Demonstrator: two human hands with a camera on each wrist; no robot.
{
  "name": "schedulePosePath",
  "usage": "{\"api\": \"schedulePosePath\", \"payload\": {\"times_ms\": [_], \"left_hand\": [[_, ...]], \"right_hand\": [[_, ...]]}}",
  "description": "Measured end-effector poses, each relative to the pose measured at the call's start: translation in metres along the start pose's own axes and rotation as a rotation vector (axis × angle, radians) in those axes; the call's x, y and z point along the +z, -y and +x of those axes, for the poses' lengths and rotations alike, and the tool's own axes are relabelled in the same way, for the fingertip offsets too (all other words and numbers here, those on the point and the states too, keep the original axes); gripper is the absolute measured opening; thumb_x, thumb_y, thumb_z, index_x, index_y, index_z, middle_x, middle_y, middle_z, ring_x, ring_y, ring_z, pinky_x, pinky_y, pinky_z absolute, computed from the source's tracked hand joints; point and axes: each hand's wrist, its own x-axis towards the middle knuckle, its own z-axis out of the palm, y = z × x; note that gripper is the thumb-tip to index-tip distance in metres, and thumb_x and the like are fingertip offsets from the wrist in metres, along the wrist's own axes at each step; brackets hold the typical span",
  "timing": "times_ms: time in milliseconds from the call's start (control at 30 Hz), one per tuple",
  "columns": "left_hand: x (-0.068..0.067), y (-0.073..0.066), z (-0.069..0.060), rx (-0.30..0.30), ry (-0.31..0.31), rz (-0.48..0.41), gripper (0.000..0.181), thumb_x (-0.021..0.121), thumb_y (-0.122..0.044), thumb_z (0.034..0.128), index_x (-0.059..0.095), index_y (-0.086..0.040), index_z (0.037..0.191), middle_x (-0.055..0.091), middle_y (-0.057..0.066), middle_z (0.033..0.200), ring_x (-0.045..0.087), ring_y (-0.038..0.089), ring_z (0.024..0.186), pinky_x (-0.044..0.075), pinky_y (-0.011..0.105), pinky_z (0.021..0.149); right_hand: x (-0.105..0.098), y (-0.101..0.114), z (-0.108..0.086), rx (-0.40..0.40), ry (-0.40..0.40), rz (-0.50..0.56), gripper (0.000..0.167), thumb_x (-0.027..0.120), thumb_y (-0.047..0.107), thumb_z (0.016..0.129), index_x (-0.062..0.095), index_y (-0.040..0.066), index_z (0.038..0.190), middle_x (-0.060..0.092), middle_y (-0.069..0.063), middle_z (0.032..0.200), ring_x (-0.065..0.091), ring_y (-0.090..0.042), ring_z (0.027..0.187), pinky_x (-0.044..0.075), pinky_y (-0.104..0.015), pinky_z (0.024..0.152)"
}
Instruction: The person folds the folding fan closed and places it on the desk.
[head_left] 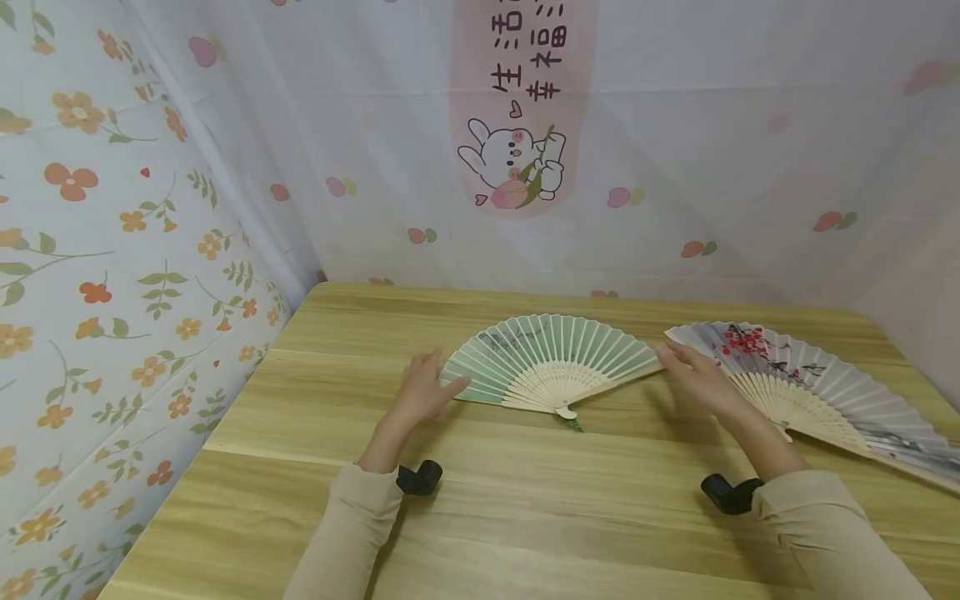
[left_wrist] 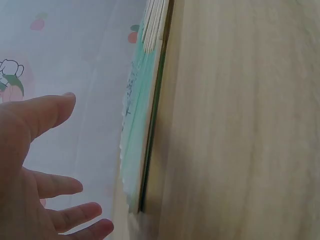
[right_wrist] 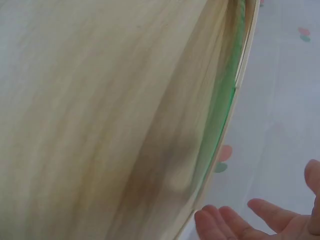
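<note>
Left hand (head_left: 422, 390): open, fingers spread, at the green fan's (head_left: 570, 343) left end.
Right hand (head_left: 701, 379): open, fingers extended, at its right end; contact unclear.
Green fan: unfolded on the tabletop (head_left: 555, 508), between the hands.
Grey fan (head_left: 847, 392): unfolded, farther right.
Backdrop (head_left: 675, 142): printed cloth.

The head camera faces forward and down; both wrist cameras, closer, share the green fan (head_left: 553, 357).
</note>
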Motion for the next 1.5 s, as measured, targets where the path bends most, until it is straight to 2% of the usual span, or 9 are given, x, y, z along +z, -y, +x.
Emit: {"api": "schedulePosePath", "payload": {"times_ms": [167, 300, 433, 533, 667, 1067, 1233, 1333, 1500], "left_hand": [[0.000, 0.006, -0.001, -0.025, 0.006, -0.021, 0.070, 0.059, -0.031, 0.0840, 0.028, 0.006, 0.134, 0.028, 0.026, 0.133, 0.026, 0.039, 0.122, 0.029, 0.051, 0.096], [0.001, 0.013, 0.000, 0.009, -0.020, 0.003, 0.049, 0.062, -0.025, 0.0818, 0.049, 0.012, 0.111, 0.045, 0.023, 0.105, 0.041, 0.032, 0.099, 0.041, 0.040, 0.080], [0.002, 0.019, 0.002, 0.035, -0.046, -0.014, 0.030, 0.065, -0.016, 0.0778, 0.053, 0.012, 0.084, 0.044, 0.011, 0.075, 0.041, 0.020, 0.071, 0.036, 0.028, 0.057], [0.001, 0.023, 0.002, 0.033, -0.053, -0.058, 0.027, 0.067, -0.011, 0.0758, 0.057, 0.012, 0.087, 0.049, 0.010, 0.073, 0.045, 0.017, 0.067, 0.040, 0.025, 0.056], [0.001, 0.026, 0.002, 0.015, -0.057, -0.092, 0.037, 0.068, -0.009, 0.0744, 0.057, 0.013, 0.103, 0.058, 0.016, 0.089, 0.053, 0.023, 0.081, 0.047, 0.032, 0.070], [0.002, 0.031, 0.003, -0.008, -0.088, -0.077, 0.030, 0.069, -0.003, 0.0737, 0.059, 0.011, 0.098, 0.058, 0.014, 0.086, 0.054, 0.023, 0.080, 0.047, 0.033, 0.072], [0.003, 0.032, 0.005, -0.022, -0.095, -0.080, 0.027, 0.069, -0.004, 0.0741, 0.059, 0.009, 0.096, 0.058, 0.013, 0.086, 0.054, 0.023, 0.080, 0.047, 0.033, 0.072], [0.003, 0.033, 0.005, -0.028, -0.101, -0.091, 0.026, 0.069, -0.004, 0.0738, 0.060, 0.008, 0.094, 0.059, 0.012, 0.085, 0.054, 0.022, 0.079, 0.047, 0.032, 0.072], [0.001, 0.035, 0.004, -0.031, -0.117, -0.086, 0.022, 0.069, -0.004, 0.0737, 0.061, 0.008, 0.091, 0.059, 0.012, 0.082, 0.054, 0.021, 0.077, 0.047, 0.031, 0.069]], "right_hand": [[0.000, -0.005, 0.000, 0.025, -0.005, 0.046, 0.070, 0.028, 0.044, 0.095, 0.008, -0.008, 0.138, 0.015, -0.036, 0.135, 0.027, -0.051, 0.117, 0.027, -0.062, 0.089], [0.002, -0.010, 0.002, 0.033, -0.027, 0.053, 0.070, 0.030, 0.043, 0.095, 0.009, -0.010, 0.137, 0.022, -0.038, 0.132, 0.040, -0.050, 0.108, 0.033, -0.057, 0.088], [0.004, -0.016, 0.003, 0.062, -0.022, 0.106, 0.073, 0.032, 0.043, 0.094, 0.006, -0.009, 0.137, 0.023, -0.037, 0.132, 0.038, -0.048, 0.111, 0.033, -0.055, 0.091], [0.005, -0.019, 0.003, 0.075, -0.020, 0.151, 0.072, 0.033, 0.040, 0.095, 0.004, -0.010, 0.137, 0.022, -0.037, 0.132, 0.036, -0.048, 0.114, 0.032, -0.053, 0.093], [0.006, -0.024, 0.004, 0.080, -0.041, 0.172, 0.067, 0.034, 0.034, 0.096, 0.005, -0.012, 0.136, 0.023, -0.037, 0.132, 0.035, -0.047, 0.115, 0.034, -0.049, 0.094], [0.006, -0.036, 0.016, 0.124, -0.070, 0.166, 0.064, 0.037, 0.029, 0.095, 0.013, -0.018, 0.132, 0.031, -0.037, 0.127, 0.048, -0.037, 0.107, 0.047, -0.023, 0.076], [0.006, -0.038, 0.022, 0.154, -0.091, 0.171, 0.063, 0.041, 0.029, 0.094, 0.019, -0.017, 0.131, 0.041, -0.033, 0.123, 0.057, -0.025, 0.098, 0.048, -0.022, 0.074], [0.004, -0.042, 0.027, 0.158, -0.108, 0.211, 0.063, 0.047, 0.029, 0.092, 0.026, -0.016, 0.130, 0.055, -0.027, 0.109, 0.061, -0.015, 0.084, 0.049, -0.021, 0.069], [0.001, -0.045, 0.034, 0.140, -0.101, 0.238, 0.059, 0.048, 0.023, 0.091, 0.028, -0.020, 0.127, 0.062, -0.015, 0.092, 0.057, -0.001, 0.068, 0.050, -0.020, 0.067]]}}
